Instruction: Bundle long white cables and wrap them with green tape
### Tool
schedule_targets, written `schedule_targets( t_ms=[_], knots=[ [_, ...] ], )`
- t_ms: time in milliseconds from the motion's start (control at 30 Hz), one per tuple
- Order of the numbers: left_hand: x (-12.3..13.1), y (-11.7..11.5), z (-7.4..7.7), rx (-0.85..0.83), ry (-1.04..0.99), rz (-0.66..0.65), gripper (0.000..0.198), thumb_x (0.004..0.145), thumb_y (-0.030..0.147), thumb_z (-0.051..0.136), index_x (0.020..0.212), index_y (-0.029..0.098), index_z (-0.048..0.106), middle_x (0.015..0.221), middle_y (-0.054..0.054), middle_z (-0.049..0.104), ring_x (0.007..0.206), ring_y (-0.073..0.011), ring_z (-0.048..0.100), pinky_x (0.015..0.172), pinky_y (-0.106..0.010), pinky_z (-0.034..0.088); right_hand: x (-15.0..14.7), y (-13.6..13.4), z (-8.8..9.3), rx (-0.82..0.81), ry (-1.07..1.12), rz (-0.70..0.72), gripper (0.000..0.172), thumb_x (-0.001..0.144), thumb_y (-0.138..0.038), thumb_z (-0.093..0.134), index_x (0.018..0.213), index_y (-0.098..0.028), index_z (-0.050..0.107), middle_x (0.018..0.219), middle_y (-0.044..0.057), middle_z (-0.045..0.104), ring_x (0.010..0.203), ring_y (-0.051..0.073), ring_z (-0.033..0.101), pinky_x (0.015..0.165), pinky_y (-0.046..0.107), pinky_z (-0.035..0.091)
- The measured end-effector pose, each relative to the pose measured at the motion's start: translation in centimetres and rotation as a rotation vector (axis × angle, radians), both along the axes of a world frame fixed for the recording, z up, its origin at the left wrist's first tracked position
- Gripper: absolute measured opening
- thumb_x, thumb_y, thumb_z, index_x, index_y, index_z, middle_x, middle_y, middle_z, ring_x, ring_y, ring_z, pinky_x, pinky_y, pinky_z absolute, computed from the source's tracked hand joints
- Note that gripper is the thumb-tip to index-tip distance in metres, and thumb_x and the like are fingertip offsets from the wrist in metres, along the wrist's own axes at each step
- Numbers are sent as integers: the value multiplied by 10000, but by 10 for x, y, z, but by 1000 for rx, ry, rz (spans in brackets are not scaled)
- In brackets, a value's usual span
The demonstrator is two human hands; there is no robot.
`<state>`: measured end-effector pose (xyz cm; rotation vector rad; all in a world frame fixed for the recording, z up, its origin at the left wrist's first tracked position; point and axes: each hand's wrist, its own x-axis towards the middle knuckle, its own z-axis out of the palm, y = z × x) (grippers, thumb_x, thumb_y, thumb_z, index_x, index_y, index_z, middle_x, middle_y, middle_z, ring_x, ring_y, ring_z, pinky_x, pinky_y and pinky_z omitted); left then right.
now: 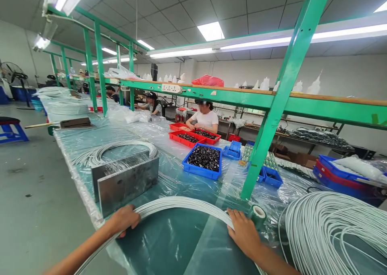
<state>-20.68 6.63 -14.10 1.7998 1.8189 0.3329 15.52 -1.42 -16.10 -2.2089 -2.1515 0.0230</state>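
Note:
A bundle of white cables [181,202] arches over the table between my two hands. My left hand [124,219] is closed around the bundle near the table's left edge, and the strands trail below it. On the right, my right hand [243,230] has its fingers wrapped over the bundle's other side. Just left of the bundle, a metal bracket [128,184] with two upright plates stands close to my left hand. A roll of green tape [259,214] sits beside my right hand.
A big coil of white cable [326,226] lies at the right. Behind the bracket is another cable coil [121,146]. A blue tray [202,161] holds small black parts. A green post [266,146] rises from the table. A person [205,118] sits across it, near red trays [184,140].

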Motion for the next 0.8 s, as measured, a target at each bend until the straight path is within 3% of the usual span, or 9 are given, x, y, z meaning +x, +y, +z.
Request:
schedule_targets(
  t_ms=[100, 200, 333, 467, 567, 800],
  knots=[
    [5, -5, -1, 73, 240, 36, 123, 658, 120, 382, 739, 141, 473, 718, -132, 614, 595, -295, 635, 523, -360, 459, 5, -19, 2, -29, -7, -45, 626, 801, -163, 452, 1390, -139, 241, 1304, 114, 445, 1130, 286, 450, 862, 405, 439],
    [13, -10, 0, 147, 416, 9, 261, 740, 116, 358, 965, 88, 487, 964, -212, 606, 899, -365, 606, 721, -441, 453, 9, -40, -3, -105, -53, -81, 760, 733, -37, 422, 1414, -214, 134, 1396, 73, 330, 1184, 277, 413, 821, 369, 475],
    [19, -14, 2, 191, 560, -34, 355, 756, 47, 315, 1068, 29, 483, 976, -227, 613, 925, -367, 597, 740, -459, 448, 21, -51, -13, -153, -150, -106, 875, 638, 97, 333, 1409, -255, 117, 1400, 60, 325, 1097, 245, 502, 756, 331, 509],
    [21, -19, 4, 206, 643, -82, 359, 762, 19, 291, 1017, 37, 544, 938, -207, 644, 900, -331, 617, 721, -415, 465, 39, -46, -15, -144, -218, -25, 840, 641, 114, 326, 1404, -201, 167, 1317, 67, 442, 1031, 238, 535, 773, 334, 512],
    [21, -22, 6, 214, 689, -113, 364, 773, 24, 280, 973, 30, 583, 950, -223, 641, 891, -328, 621, 727, -413, 464, 48, -42, -16, -136, -242, 1, 821, 660, 115, 315, 1403, -200, 165, 1321, 55, 439, 1063, 245, 508, 793, 352, 506],
    [11, -6, 18, 149, 629, -236, 449, 672, 115, 481, 1114, 89, 560, 1048, -178, 634, 965, -352, 589, 777, -446, 450, 53, -42, -26, -90, -176, 12, 793, 689, 99, 296, 1406, -214, 162, 1338, 45, 421, 1122, 230, 467, 900, 362, 434]
  ],
)
